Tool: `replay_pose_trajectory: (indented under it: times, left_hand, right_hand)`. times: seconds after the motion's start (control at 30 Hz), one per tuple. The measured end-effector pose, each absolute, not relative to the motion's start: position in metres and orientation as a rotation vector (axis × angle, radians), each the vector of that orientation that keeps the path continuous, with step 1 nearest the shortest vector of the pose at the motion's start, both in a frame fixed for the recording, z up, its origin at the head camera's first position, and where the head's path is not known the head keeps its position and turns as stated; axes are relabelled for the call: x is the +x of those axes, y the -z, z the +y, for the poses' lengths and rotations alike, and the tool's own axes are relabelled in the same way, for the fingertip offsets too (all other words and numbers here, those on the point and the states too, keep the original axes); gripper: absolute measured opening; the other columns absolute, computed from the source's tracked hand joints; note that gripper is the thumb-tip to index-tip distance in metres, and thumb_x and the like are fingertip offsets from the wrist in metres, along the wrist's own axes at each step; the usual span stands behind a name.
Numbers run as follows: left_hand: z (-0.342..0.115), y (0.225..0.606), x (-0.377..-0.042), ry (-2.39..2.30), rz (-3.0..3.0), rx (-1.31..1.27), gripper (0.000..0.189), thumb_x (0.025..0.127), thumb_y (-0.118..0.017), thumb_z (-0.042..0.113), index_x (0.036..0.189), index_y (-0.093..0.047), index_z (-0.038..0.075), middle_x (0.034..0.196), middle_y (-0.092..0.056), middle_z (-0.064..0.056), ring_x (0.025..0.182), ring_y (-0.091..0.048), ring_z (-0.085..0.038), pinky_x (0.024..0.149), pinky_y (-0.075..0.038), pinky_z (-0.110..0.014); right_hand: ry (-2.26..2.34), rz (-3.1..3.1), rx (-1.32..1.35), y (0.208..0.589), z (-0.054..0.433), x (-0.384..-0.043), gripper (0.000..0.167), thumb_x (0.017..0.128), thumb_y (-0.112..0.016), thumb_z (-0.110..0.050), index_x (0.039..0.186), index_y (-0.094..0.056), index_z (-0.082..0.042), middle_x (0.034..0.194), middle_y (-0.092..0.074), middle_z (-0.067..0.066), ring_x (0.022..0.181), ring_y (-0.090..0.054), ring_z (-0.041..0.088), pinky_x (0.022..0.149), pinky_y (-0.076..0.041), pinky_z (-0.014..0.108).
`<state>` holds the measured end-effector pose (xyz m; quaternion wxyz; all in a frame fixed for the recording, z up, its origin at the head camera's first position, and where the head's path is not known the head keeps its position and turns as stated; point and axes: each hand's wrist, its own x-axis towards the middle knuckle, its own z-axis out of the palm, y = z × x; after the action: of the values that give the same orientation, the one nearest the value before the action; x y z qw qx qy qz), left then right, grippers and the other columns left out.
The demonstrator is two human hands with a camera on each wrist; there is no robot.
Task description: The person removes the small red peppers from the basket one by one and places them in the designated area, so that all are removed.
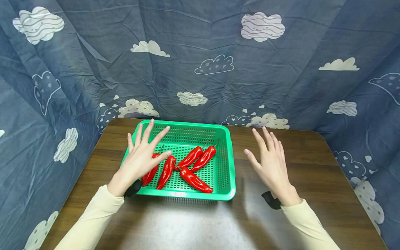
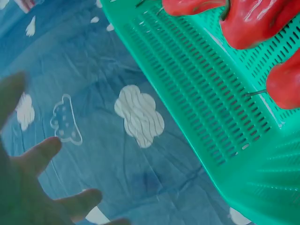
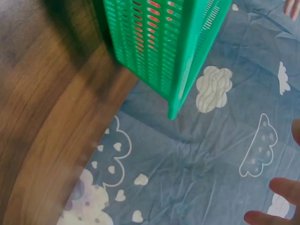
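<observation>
Head view: 5 red peppers (image 1: pixel 190 158) in grn basket (image 1: pixel 231 163) on counter (image 1: pixel 312 166).
L hand (image 1: pixel 140 161) at basket's left side, R hand (image 1: pixel 271 161) rt of it; both released.

The place looks like a small screened-off tabletop recording corner, though whether it stands in a home, lab or office cannot be told. Beyond the left hand (image 1: pixel 140 158) and right hand (image 1: pixel 272 159), and out past either side of them, hangs a creased blue cloth (image 1: pixel 206 41) printed with pale clouds; beneath them, a wood-grain table (image 1: pixel 218 224) reflects bright light, and black devices (image 1: pixel 133 188) sit at the wrists.
</observation>
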<state>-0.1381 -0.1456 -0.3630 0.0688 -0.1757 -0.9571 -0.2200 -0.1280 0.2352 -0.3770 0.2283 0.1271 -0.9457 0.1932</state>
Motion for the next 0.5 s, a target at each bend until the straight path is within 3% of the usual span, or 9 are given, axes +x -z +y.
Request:
replay_pose_trajectory:
  times: [0.2, 0.5]
  left_hand:
    - [-0.175, 0.355, -0.146, 0.965, -2.822, -0.568, 0.065, 0.093, -0.063, 0.031, 0.15, -0.033, 0.021, 0.156, -0.015, -0.017, 0.136, -0.02, -0.045, 0.102, -0.019, -0.065]
    - [-0.218, 0.356, -0.155, 1.368, -2.706, -0.458, 0.064, 0.092, -0.066, 0.018, 0.148, -0.036, 0.013, 0.146, -0.038, -0.017, 0.125, -0.043, -0.043, 0.098, -0.037, -0.054]
  right_hand:
    - [-0.755, -2.546, 0.454, 0.373, 0.233, -0.131, 0.065, 0.088, -0.068, -0.02, 0.147, -0.039, -0.015, 0.148, -0.035, 0.015, 0.131, -0.033, 0.039, 0.103, -0.024, 0.055]
    - [-1.022, -2.492, 0.554, 0.366, 0.226, -0.135, 0.061, 0.086, -0.069, -0.008, 0.143, -0.045, -0.013, 0.139, -0.049, 0.005, 0.125, -0.045, 0.024, 0.102, -0.032, 0.041]
